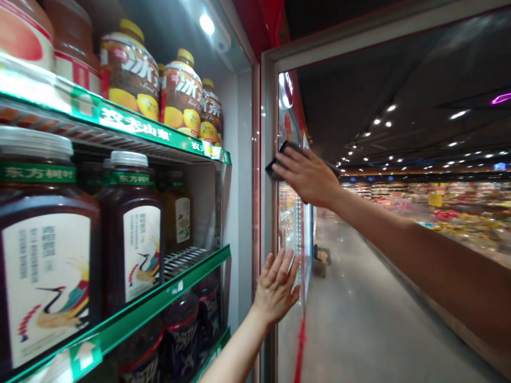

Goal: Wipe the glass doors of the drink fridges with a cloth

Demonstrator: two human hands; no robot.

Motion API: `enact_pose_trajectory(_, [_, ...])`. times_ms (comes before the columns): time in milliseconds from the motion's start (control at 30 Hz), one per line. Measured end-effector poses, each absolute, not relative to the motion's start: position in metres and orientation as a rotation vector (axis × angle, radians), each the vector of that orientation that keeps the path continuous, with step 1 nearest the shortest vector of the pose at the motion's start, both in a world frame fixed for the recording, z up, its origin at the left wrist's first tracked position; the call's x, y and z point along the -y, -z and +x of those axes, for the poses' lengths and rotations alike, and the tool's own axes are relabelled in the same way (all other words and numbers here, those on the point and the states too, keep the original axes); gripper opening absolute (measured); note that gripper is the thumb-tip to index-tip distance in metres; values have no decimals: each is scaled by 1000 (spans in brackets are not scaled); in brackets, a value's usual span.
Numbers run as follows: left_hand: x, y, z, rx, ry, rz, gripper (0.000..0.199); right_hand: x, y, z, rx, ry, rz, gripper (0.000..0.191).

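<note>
My right hand (pixel 309 178) lies over a dark cloth (pixel 284 155), pressing it to the glass of the open cooler door (pixel 269 213) near its inner frame. Part of the cloth is hidden under the fingers. Lower down, my left hand (pixel 277 290) rests against the same door by the frame, its fingers spread and nothing in it. To the left of both hands is the open cooler with its bottles.
Large dark tea bottles (pixel 48 255) fill the middle shelf, and yellow-capped bottles (pixel 181 96) stand above. A green shelf edge (pixel 159 298) juts near my left arm. Beyond the glass, an aisle floor (pixel 351 319) runs past blurred store displays (pixel 447 213).
</note>
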State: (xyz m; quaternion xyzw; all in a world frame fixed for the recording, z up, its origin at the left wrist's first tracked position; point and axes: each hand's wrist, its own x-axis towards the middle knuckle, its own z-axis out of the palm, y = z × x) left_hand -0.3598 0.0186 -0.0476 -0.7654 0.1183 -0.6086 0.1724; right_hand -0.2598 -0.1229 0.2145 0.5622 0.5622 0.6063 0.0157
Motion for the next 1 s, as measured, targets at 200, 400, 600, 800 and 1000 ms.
enact_pose_trajectory(200, [-16,40,-365,-214,1853,-2198,72,128,-164,-271,-1662,-1822,1783,42])
enact_pose_trajectory(400, [-18,34,-372,-256,1846,-2191,74,152,-115,-269,-1900,-1572,1389,36])
enact_pose_trajectory(600, [-11,25,-368,-264,1877,-2202,73,159,-180,-270,-1537,-1959,1970,47])
enact_pose_trajectory(800, [-13,21,-375,-238,1880,-2215,76,173,-102,-274,-1910,-1536,1512,47])
enact_pose_trajectory(1000, [-9,15,-369,-251,1866,-2239,76,202,-174,-267,-1441,-1960,1984,47])
